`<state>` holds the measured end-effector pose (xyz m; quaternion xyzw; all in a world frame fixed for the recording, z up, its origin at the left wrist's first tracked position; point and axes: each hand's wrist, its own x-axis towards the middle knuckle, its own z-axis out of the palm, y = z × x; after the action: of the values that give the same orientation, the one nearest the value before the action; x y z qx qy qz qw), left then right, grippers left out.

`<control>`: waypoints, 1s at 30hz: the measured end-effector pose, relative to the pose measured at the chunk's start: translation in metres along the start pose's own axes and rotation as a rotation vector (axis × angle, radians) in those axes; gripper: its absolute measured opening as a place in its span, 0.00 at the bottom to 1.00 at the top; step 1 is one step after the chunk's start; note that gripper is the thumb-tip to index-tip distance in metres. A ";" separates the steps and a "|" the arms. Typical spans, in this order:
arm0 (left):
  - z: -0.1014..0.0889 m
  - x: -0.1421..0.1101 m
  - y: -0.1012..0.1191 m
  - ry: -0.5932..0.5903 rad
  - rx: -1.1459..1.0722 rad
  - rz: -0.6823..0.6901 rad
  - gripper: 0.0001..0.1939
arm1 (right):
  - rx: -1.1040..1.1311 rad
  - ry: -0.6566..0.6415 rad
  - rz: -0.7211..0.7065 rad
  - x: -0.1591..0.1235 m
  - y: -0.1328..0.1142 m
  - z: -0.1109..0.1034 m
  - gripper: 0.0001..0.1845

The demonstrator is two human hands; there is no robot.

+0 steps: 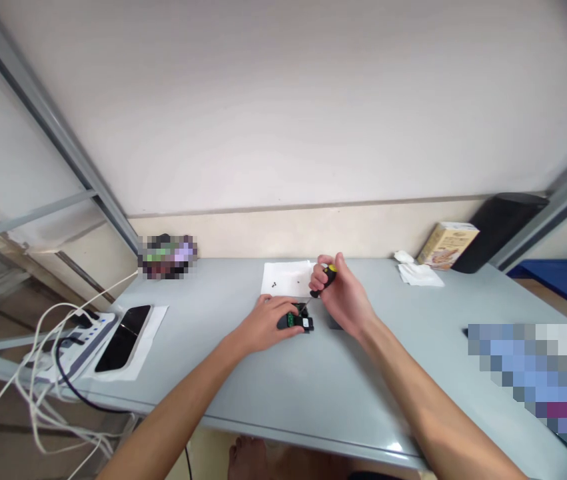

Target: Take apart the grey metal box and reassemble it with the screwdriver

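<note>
My left hand (267,325) lies on the grey table (283,380), fingers curled round a small black device (297,323) with a green part showing inside. My right hand (342,297) is closed on a small screwdriver with a black and yellow handle (324,281); its thin shaft slants down to the device. Just behind them lies a white sheet of paper (286,278) with a few tiny dark screws on it.
A black phone (124,337) rests on paper at the left, beside a white power strip (70,343) with cables hanging off the edge. Crumpled tissues (418,272), a small carton (448,245) and a dark cylinder (500,227) stand at the back right. My bare foot shows under the table.
</note>
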<state>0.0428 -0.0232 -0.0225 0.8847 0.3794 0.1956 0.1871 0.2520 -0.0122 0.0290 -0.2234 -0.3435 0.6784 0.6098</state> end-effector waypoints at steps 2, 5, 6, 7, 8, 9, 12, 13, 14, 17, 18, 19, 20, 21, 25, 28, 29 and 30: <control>0.000 0.000 0.000 0.001 -0.004 -0.004 0.12 | 0.022 -0.003 0.019 0.000 -0.001 0.000 0.16; 0.000 0.000 -0.001 -0.001 -0.011 -0.003 0.12 | 0.014 0.018 0.031 0.000 0.000 -0.001 0.12; 0.000 0.000 -0.001 -0.001 -0.012 0.000 0.11 | 0.000 0.027 0.025 -0.001 0.000 -0.001 0.12; 0.000 0.000 -0.001 -0.002 -0.013 0.002 0.11 | -0.018 0.035 0.012 -0.001 0.001 -0.001 0.11; 0.001 0.000 -0.002 -0.002 -0.013 0.003 0.11 | -0.037 0.039 -0.004 -0.001 0.002 -0.001 0.11; 0.001 0.000 -0.002 -0.001 -0.013 0.003 0.11 | -0.054 0.042 -0.019 -0.001 0.002 -0.001 0.11; 0.000 0.000 0.000 -0.003 -0.015 -0.005 0.11 | -0.056 0.066 -0.024 -0.002 0.001 -0.002 0.14; 0.000 0.000 0.000 -0.002 -0.016 -0.007 0.11 | -0.042 0.078 -0.013 -0.002 0.000 -0.002 0.16; -0.001 0.000 0.001 -0.003 -0.016 -0.009 0.11 | -0.026 0.086 -0.001 -0.002 -0.001 -0.001 0.18; -0.001 0.000 0.002 -0.002 -0.011 -0.011 0.11 | -0.009 0.080 0.026 -0.003 -0.003 -0.001 0.22; -0.001 0.000 0.001 -0.003 -0.007 -0.011 0.11 | -0.016 0.069 0.024 -0.003 -0.003 0.000 0.24; -0.001 0.000 0.001 -0.005 -0.004 -0.010 0.12 | -0.027 0.054 0.018 -0.003 -0.003 0.000 0.25; -0.001 0.000 0.001 -0.006 0.000 -0.008 0.12 | -0.036 0.039 0.009 -0.003 -0.003 0.001 0.26; -0.001 0.000 0.000 -0.007 0.004 -0.006 0.12 | -0.044 0.023 -0.001 -0.003 -0.002 0.001 0.26; 0.000 0.000 0.000 -0.008 -0.001 0.003 0.12 | -0.042 -0.003 -0.012 -0.002 -0.001 0.002 0.24; -0.001 0.001 0.002 -0.005 -0.003 -0.004 0.11 | 0.012 0.002 0.005 -0.001 -0.003 0.002 0.18; -0.002 0.001 0.002 -0.005 -0.001 -0.006 0.11 | 0.025 0.005 0.012 -0.001 -0.003 0.001 0.16; -0.002 0.001 0.003 -0.007 0.003 -0.008 0.11 | 0.030 0.010 0.018 -0.001 -0.003 0.001 0.14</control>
<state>0.0439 -0.0241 -0.0195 0.8842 0.3824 0.1915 0.1880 0.2533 -0.0130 0.0315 -0.2207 -0.3283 0.6879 0.6085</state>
